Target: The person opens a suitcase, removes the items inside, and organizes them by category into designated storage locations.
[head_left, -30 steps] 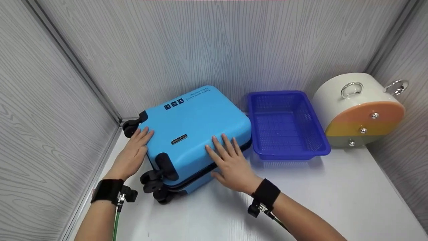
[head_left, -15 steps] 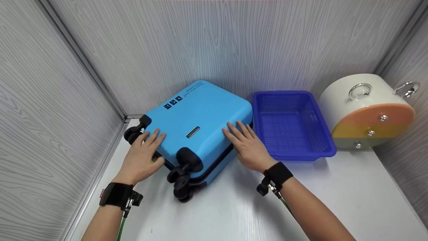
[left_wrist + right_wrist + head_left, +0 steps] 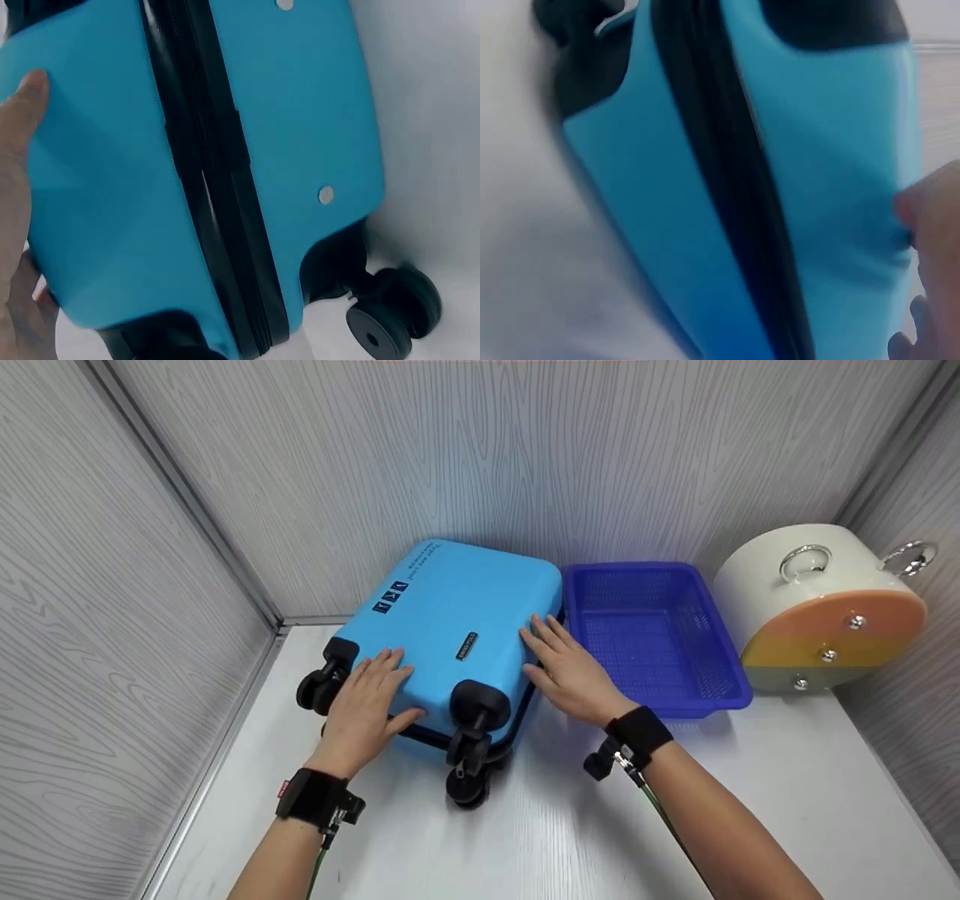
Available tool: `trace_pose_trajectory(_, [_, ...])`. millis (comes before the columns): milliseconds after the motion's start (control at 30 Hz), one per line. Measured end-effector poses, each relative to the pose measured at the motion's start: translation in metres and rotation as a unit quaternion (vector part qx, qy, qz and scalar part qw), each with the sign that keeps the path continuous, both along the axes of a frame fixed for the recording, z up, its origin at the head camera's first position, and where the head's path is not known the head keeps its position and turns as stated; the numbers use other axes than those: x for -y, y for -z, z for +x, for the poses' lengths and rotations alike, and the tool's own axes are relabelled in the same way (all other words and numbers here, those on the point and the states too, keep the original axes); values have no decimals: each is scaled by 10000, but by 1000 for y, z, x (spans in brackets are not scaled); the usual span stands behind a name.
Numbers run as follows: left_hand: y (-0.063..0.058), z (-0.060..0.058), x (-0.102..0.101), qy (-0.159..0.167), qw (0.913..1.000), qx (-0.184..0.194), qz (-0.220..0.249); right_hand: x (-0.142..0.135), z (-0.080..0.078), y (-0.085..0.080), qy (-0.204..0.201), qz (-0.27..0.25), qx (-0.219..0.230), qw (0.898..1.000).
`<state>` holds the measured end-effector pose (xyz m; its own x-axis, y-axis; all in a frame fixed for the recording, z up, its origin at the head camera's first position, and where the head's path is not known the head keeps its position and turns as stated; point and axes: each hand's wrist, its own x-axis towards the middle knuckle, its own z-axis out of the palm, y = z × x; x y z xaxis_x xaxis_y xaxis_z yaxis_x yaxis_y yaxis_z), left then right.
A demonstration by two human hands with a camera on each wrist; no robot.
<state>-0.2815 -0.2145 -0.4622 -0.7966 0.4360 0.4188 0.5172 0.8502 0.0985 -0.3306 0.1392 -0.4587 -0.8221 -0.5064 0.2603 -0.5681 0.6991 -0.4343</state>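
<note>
A light-blue hard-shell suitcase (image 3: 450,600) lies flat on the white table, its black wheels (image 3: 469,787) toward the person. My left hand (image 3: 367,705) rests on its wheel end, fingers straight over the top edge and thumb against the end face. On the suitcase's right long side lies my right hand (image 3: 574,675), fingers spread along the upper edge. In the left wrist view, the black zip band (image 3: 217,172) runs between the two shell halves beside my left thumb (image 3: 26,109). The right wrist view shows my right thumb (image 3: 930,214) touching the shell.
A dark-blue perforated plastic basket (image 3: 739,690) stands close against the suitcase's right side. Farther right is a white drum-shaped container (image 3: 772,577) with a striped orange, yellow and green front and metal ring handles. Grey wood-grain panels (image 3: 480,450) enclose the table behind and at both sides.
The suitcase has turned on the table, its wheel end swinging right and toward the person. Both hands have moved right with it, staying on the shell.
</note>
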Motion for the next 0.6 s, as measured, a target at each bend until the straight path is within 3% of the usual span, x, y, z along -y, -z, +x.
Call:
trace_pose_trajectory(133, [4, 4, -27, -227, 9991, -341, -61, 1, 8, -11, -295, -225, 232, 9990])
trace_pose_trajectory(267, [7, 7, -58, -497, 9965, -671, 31, 1, 8, -25, -590, 8, 463, 9972])
trace_pose_trajectory(433, [16, 5, -90, -801, 9930, -861, 146, -9, 3, -36, -612, 151, 794, 9948])
trace_pose_trajectory(533, [25, 7, -99, -814, 9905, -1051, 365, -14, 0, -37, -597, 131, 895, 9941])
trace_pose_trajectory(600, [34, 10, -101, -617, 9880, -1285, 595, -15, -1, -37, -629, 151, 894, 9939])
